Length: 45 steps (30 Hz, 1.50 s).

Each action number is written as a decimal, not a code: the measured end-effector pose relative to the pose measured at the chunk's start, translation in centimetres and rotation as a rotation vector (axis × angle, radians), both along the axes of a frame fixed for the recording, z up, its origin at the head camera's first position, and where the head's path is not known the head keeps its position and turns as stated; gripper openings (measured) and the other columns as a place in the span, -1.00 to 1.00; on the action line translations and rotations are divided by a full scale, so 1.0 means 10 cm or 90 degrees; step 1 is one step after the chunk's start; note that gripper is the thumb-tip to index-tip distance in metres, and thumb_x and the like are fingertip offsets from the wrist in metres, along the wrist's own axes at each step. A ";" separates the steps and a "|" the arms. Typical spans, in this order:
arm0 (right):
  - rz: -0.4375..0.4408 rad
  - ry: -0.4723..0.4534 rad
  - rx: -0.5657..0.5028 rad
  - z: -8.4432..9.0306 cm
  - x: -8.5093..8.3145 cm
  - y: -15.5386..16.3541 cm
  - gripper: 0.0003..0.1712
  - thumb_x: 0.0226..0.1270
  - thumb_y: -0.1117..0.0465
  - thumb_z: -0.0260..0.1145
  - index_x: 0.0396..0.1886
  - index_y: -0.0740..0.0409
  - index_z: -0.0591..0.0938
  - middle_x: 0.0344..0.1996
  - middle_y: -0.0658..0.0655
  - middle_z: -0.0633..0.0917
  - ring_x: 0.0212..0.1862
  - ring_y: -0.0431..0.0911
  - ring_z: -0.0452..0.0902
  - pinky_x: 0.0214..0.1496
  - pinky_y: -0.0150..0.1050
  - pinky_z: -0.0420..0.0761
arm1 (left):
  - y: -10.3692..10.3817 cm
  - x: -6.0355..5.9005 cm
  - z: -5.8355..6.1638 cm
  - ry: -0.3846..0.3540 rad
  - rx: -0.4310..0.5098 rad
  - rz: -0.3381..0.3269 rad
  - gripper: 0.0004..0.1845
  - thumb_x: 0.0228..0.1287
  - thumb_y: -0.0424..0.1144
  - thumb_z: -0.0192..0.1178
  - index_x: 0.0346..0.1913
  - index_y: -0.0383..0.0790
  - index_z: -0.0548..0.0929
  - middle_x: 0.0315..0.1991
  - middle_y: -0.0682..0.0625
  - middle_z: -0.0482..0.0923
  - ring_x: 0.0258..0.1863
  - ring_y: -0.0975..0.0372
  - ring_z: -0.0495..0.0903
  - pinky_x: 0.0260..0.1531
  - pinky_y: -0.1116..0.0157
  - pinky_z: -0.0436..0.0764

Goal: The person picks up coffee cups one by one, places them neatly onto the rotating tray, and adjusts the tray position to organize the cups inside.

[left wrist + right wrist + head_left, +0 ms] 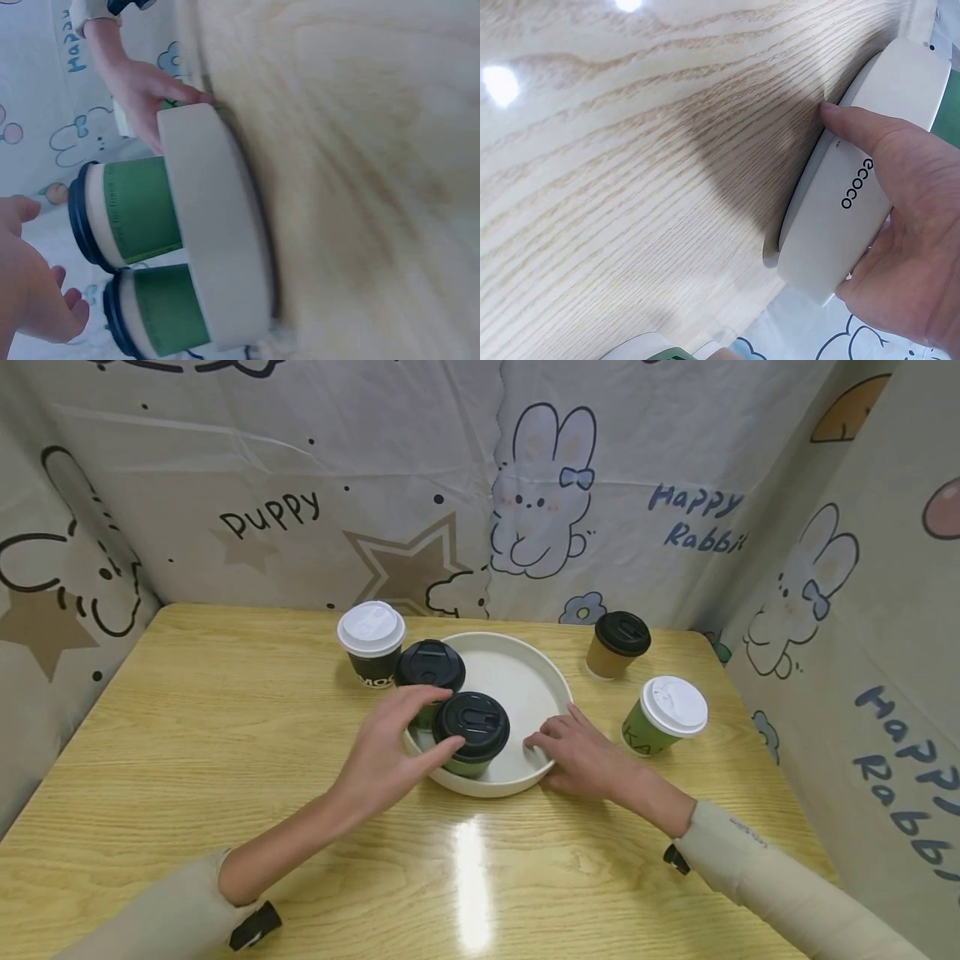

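A round white tray (525,672) lies on the table, bearing two green paper cups with black lids on its left side: a nearer cup (472,727) and a farther cup (431,667). Around the nearer cup's lid my left hand (378,747) spreads its thumb and fingers. The left wrist view shows a gap between that hand (34,281) and the lids. My right hand (585,756) grips the tray's right rim, fingers over the edge. In the right wrist view its thumb lies along the outer tray wall (832,217), beside the printed lettering.
A black cup with a white lid (372,643) stands just left of the tray. To the right are a brown cup with a black lid (618,643) and a green cup with a white lid (663,714). Patterned cloth (300,560) encloses the wooden table (225,718).
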State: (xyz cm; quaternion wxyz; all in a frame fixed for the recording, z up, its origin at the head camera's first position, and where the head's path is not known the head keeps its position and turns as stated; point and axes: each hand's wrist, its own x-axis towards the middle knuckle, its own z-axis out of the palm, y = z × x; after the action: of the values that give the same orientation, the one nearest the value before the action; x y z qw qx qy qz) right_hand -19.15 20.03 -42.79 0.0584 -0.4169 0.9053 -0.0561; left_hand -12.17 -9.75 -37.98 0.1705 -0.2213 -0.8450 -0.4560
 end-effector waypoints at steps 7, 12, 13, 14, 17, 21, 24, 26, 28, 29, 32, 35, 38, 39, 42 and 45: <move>0.006 0.016 -0.001 -0.02 0.00 0.01 -0.44 0.16 0.03 0.53 0.14 0.05 0.63 -0.03 0.09 0.61 0.16 0.06 0.47 0.45 0.30 0.02 | 0.14 -0.04 0.05 0.074 -0.144 -0.054 -0.54 0.13 -0.17 0.50 0.08 -0.26 0.68 0.13 -0.09 0.55 0.19 0.10 0.46 0.16 0.13 0.52; 0.015 0.026 -0.006 -0.01 0.01 0.01 -0.46 0.16 0.03 0.53 0.13 0.07 0.63 -0.05 0.09 0.61 0.14 0.06 0.47 0.44 0.31 0.04 | 0.22 -0.08 0.04 0.137 -0.220 -0.074 -0.63 0.17 -0.13 0.45 -0.01 -0.22 0.71 0.07 -0.07 0.59 0.15 0.11 0.50 0.17 0.18 0.51; 0.016 0.028 -0.006 -0.01 0.01 0.01 -0.46 0.16 0.03 0.53 0.13 0.07 0.63 -0.05 0.09 0.61 0.14 0.06 0.48 0.44 0.31 0.05 | 0.23 -0.09 0.05 0.148 -0.229 -0.076 -0.64 0.18 -0.12 0.45 -0.02 -0.22 0.71 0.06 -0.07 0.59 0.14 0.10 0.50 0.17 0.18 0.51; 0.017 0.029 -0.007 -0.01 0.01 0.01 -0.46 0.16 0.03 0.53 0.13 0.07 0.63 -0.05 0.09 0.61 0.13 0.06 0.48 0.44 0.31 0.05 | 0.24 -0.09 0.05 0.159 -0.235 -0.079 -0.65 0.19 -0.11 0.44 -0.03 -0.22 0.72 0.05 -0.06 0.60 0.14 0.10 0.51 0.17 0.19 0.51; 0.017 0.031 -0.007 -0.01 0.01 0.01 -0.46 0.16 0.03 0.53 0.13 0.07 0.63 -0.05 0.09 0.61 0.13 0.06 0.48 0.44 0.31 0.05 | 0.26 -0.12 0.04 0.179 -0.248 -0.086 -0.66 0.20 -0.10 0.43 -0.04 -0.22 0.72 0.01 -0.05 0.61 0.12 0.10 0.52 0.17 0.19 0.50; 0.015 0.029 -0.003 -0.02 0.01 0.01 -0.45 0.16 0.03 0.53 0.13 0.08 0.63 -0.05 0.09 0.61 0.13 0.05 0.48 0.44 0.30 0.05 | 0.28 -0.14 0.03 0.190 -0.265 -0.084 -0.67 0.19 -0.10 0.43 -0.06 -0.21 0.72 -0.02 -0.04 0.63 0.08 0.11 0.55 0.15 0.19 0.52; 0.013 0.028 0.000 -0.02 0.01 0.01 -0.45 0.16 0.02 0.53 0.13 0.07 0.63 -0.05 0.09 0.61 0.13 0.05 0.48 0.44 0.30 0.05 | 0.29 -0.14 0.01 0.194 -0.273 -0.079 -0.68 0.19 -0.11 0.43 -0.07 -0.21 0.73 -0.05 -0.04 0.65 0.06 0.12 0.57 0.12 0.19 0.54; 0.012 0.028 0.000 -0.02 0.01 0.01 -0.45 0.16 0.03 0.53 0.13 0.07 0.63 -0.05 0.08 0.61 0.13 0.05 0.48 0.44 0.30 0.05 | 0.29 -0.14 0.01 0.195 -0.278 -0.077 -0.69 0.20 -0.12 0.43 -0.08 -0.22 0.72 -0.06 -0.04 0.65 0.06 0.12 0.58 0.12 0.19 0.55; 0.011 0.027 0.000 -0.02 0.01 0.01 -0.45 0.16 0.03 0.53 0.13 0.07 0.64 -0.05 0.08 0.61 0.13 0.05 0.47 0.44 0.30 0.04 | 0.29 -0.14 0.01 0.195 -0.282 -0.075 -0.71 0.20 -0.14 0.43 -0.09 -0.23 0.72 -0.06 -0.05 0.66 0.06 0.12 0.58 0.12 0.19 0.54; 0.010 0.026 0.000 -0.02 0.02 0.01 -0.45 0.16 0.03 0.53 0.13 0.07 0.63 -0.05 0.08 0.61 0.13 0.05 0.47 0.44 0.30 0.04 | 0.29 -0.14 0.01 0.193 -0.285 -0.075 -0.72 0.21 -0.15 0.42 -0.09 -0.23 0.72 -0.06 -0.05 0.66 0.06 0.12 0.58 0.12 0.19 0.54; 0.009 0.026 0.001 -0.02 0.02 0.00 -0.46 0.16 0.03 0.53 0.13 0.07 0.63 -0.06 0.09 0.61 0.13 0.06 0.47 0.44 0.31 0.05 | 0.28 -0.14 0.02 0.189 -0.291 -0.073 -0.73 0.21 -0.17 0.42 -0.09 -0.24 0.72 -0.05 -0.05 0.65 0.06 0.13 0.57 0.12 0.19 0.54; 0.012 0.032 0.000 -0.01 0.03 -0.01 -0.45 0.16 0.03 0.53 0.12 0.08 0.63 -0.07 0.10 0.61 0.12 0.07 0.48 0.42 0.32 0.08 | 0.28 -0.14 0.02 0.183 -0.295 -0.074 -0.73 0.22 -0.18 0.41 -0.09 -0.24 0.72 -0.04 -0.05 0.65 0.06 0.13 0.57 0.12 0.19 0.54; 0.008 0.032 -0.003 0.00 0.04 -0.03 -0.46 0.15 0.04 0.54 0.11 0.09 0.63 -0.07 0.11 0.61 0.11 0.07 0.48 0.41 0.33 0.09 | 0.27 -0.15 0.03 0.179 -0.298 -0.075 -0.74 0.22 -0.19 0.41 -0.09 -0.25 0.72 -0.04 -0.05 0.65 0.06 0.13 0.57 0.12 0.19 0.54; 0.004 0.031 -0.002 0.00 0.05 -0.03 -0.46 0.14 0.05 0.54 0.11 0.09 0.63 -0.07 0.11 0.61 0.11 0.07 0.48 0.42 0.33 0.09 | 0.26 -0.16 0.03 0.179 -0.299 -0.075 -0.74 0.22 -0.19 0.41 -0.09 -0.25 0.72 -0.04 -0.06 0.65 0.06 0.13 0.57 0.13 0.19 0.54; -0.013 0.023 0.002 0.01 0.08 -0.06 -0.47 0.14 0.05 0.54 0.11 0.07 0.64 -0.07 0.12 0.62 0.11 0.07 0.49 0.42 0.33 0.06 | 0.25 -0.16 0.03 0.181 -0.300 -0.075 -0.74 0.21 -0.21 0.41 -0.10 -0.25 0.72 -0.04 -0.06 0.65 0.06 0.12 0.57 0.13 0.19 0.54; -0.028 0.022 0.004 0.01 0.11 -0.09 -0.48 0.13 0.05 0.54 0.09 0.06 0.64 -0.07 0.14 0.62 0.09 0.08 0.49 0.42 0.33 0.07 | 0.24 -0.17 0.03 0.183 -0.300 -0.076 -0.74 0.20 -0.22 0.41 -0.10 -0.26 0.72 -0.04 -0.07 0.65 0.06 0.11 0.57 0.13 0.18 0.54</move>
State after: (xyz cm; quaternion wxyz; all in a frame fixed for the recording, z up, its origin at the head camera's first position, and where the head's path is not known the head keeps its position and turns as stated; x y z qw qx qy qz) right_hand -18.05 19.11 -42.72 0.0426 -0.3973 0.9155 -0.0473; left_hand -13.86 -7.37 -37.67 0.2051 -0.3665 -0.8805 -0.2199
